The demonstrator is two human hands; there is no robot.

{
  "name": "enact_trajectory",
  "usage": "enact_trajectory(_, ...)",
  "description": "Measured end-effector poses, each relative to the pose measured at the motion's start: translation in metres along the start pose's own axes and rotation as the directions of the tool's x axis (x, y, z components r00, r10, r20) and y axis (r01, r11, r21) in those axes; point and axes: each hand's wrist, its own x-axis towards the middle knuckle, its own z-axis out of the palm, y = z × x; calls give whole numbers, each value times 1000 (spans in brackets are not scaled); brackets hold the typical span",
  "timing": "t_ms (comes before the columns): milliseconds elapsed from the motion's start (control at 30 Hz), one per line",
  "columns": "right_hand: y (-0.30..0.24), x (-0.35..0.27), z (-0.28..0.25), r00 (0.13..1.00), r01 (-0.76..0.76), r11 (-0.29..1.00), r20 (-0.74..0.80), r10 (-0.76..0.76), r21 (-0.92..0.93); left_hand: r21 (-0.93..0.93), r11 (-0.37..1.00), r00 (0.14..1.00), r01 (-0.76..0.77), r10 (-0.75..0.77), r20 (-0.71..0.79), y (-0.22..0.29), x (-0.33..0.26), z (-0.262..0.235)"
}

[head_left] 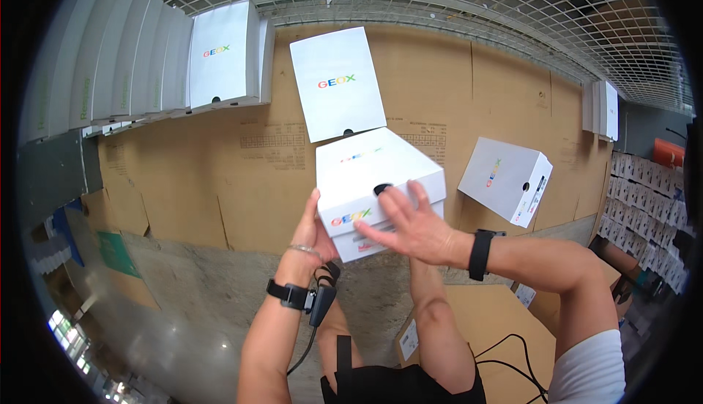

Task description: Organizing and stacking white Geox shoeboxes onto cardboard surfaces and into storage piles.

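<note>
**Both hands on a white box over the cardboard floor**

Far left, a row of white boxes [124, 52] stands on edge, packed side by side against the wire mesh wall [454, 1], and the last one turns its white face toward me. All of it sits on flattened cardboard sheets [220, 177] spread over the floor.

Now my left hand [313, 230]: it is under the near left corner of the white shoe box [377, 184], thumb up along the side, palm cupping the bottom edge. The grip is wrapped on the box, not spread. A thin bracelet and a black wrist strap with a small device sit on that arm.

The box itself is in the middle, held up in front of me, tilted, with a dark finger hole in its lid. Just behind it, another white box [338, 82] stands upright on the cardboard.

My right hand [410, 224] lies flat across the near right part of the lid, fingers spread wide and pressing down, a black band on the wrist.

Further right, a third white box [505, 178] lies tilted on the cardboard, well apart from mine. At the far right more white boxes [602, 109] stand by the mesh.
</note>
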Motion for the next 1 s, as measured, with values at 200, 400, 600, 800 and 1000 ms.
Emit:
enact_trajectory(200, 0, 1, 29, 994, 104, 971, -51, -95, 216, -70, 997, 961, -15, -5, -277, -28, -9, -57)
enact_trajectory(400, 135, 17, 168, 602, -640, 445, 48, 797, 626, 284, 898, 798, -338, 433, -419, -61, -28, -122)
enact_trajectory(600, 182, 86, 309, 424, -254, -371, 448, 787, 893, 227, 917, 750, -327, 398, -528, -63, -64, -186)
enact_trajectory(800, 184, 216, 305, 628, -222, -374, 426, 651, 900, 202, 904, 683, -377, 419, -599, -69, -85, -204)
enact_trajectory(1000, 173, 112, 241, 608, -677, 161, 422, 673, 719, 93, 892, 708, -443, 412, -573, -74, -85, -184)
